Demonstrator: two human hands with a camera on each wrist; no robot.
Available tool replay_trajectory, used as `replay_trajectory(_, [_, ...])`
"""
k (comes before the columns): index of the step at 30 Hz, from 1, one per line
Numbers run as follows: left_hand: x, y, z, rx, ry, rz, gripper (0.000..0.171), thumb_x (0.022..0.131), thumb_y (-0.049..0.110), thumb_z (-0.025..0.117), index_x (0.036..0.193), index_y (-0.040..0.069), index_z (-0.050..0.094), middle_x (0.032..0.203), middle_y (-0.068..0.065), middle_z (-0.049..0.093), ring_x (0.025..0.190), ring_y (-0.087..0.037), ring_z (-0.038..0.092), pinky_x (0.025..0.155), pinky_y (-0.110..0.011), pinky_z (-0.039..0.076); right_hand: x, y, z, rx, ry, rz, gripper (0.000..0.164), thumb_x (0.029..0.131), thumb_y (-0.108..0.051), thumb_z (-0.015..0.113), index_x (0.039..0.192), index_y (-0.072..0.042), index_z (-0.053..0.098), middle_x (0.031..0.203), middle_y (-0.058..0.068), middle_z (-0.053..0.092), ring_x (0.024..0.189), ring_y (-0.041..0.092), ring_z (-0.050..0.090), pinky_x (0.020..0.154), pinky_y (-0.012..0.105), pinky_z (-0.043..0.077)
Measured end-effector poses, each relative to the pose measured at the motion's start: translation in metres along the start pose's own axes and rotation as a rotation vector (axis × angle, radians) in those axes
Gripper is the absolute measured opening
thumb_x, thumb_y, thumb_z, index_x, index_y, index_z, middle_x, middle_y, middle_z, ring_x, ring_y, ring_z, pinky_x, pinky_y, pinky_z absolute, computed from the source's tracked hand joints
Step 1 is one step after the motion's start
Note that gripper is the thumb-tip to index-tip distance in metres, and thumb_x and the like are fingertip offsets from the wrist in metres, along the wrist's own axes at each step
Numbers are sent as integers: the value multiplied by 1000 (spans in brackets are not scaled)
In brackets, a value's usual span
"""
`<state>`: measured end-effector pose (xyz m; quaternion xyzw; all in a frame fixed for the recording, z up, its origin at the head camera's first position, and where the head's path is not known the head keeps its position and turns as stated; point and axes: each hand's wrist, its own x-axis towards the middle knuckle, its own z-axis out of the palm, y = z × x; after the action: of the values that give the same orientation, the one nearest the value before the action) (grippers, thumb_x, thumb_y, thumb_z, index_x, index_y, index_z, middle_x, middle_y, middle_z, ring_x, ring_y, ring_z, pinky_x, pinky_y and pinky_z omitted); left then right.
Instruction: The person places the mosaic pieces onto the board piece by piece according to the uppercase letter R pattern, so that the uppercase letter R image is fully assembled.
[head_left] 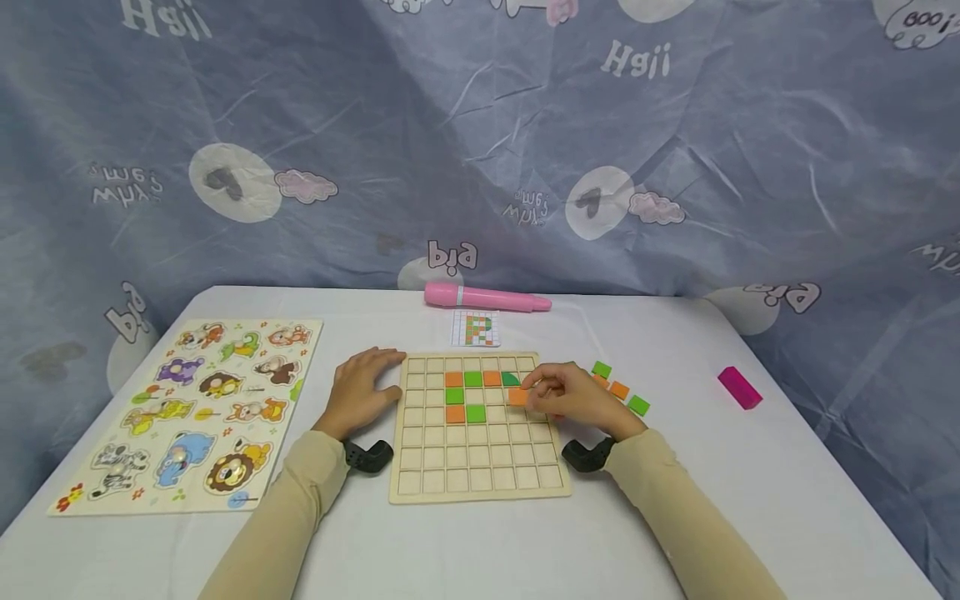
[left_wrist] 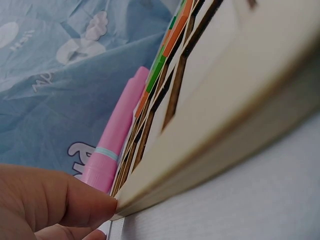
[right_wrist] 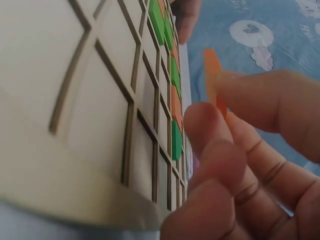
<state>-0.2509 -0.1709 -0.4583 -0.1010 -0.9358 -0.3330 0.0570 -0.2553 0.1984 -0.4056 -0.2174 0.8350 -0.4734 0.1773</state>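
Observation:
A light wooden grid board (head_left: 480, 481) lies on the table with orange and green square tiles in its upper cells. A green rounded tile (head_left: 510, 379) sits at the right end of the top row of tiles. Over the board's right part, my right hand (head_left: 573, 400) pinches an orange square tile (right_wrist: 212, 67) between thumb and fingers, raised off the grid in the right wrist view. My left hand (head_left: 360, 392) rests at the board's upper left edge, its thumb (left_wrist: 90, 205) touching the rim and its fingers loosely extended.
Loose tiles (head_left: 619, 390) lie right of the board, partly behind my right hand. A small pattern card (head_left: 476, 328) and a pink marker-shaped stick (head_left: 487, 298) are beyond it. An animal puzzle board (head_left: 195, 417) lies left; a magenta block (head_left: 740, 387) is far right.

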Motion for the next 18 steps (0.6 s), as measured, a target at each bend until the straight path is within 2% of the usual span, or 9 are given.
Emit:
replay_trajectory(4, [0,0,-1,-1,-2,-2,60,93,20,66,151,6,62,162,-18,53,158,-44,33,129,-65,16,5,-3,7,-55,-33,-52,24,96,-7,77,117,5,71,91,6,73,62,11,54,57,24,49])
replay_trajectory(8, [1,2,0,0,-3,-3,60,93,20,66,151,6,62,162,-18,53,158,-44,33,129,-65,16,8,-5,12,-109,-48,-60,24,95,-10,79,114,3,73,88,1,71,62,12,55,56,23,49])
replay_trajectory(12, [1,2,0,-3,-3,-3,60,93,20,66,151,6,62,162,-18,53,158,-44,33,129,-65,16,11,-8,17,-150,-57,-51,21,94,-10,78,112,1,74,85,-3,68,64,12,54,61,24,49])
replay_trajectory(18, [1,0,0,-1,6,4,60,92,20,66,151,5,62,161,-18,54,158,-44,34,128,-66,17,16,-12,23,-209,-73,-90,16,94,-8,77,108,0,74,84,-2,67,72,11,55,71,28,50])
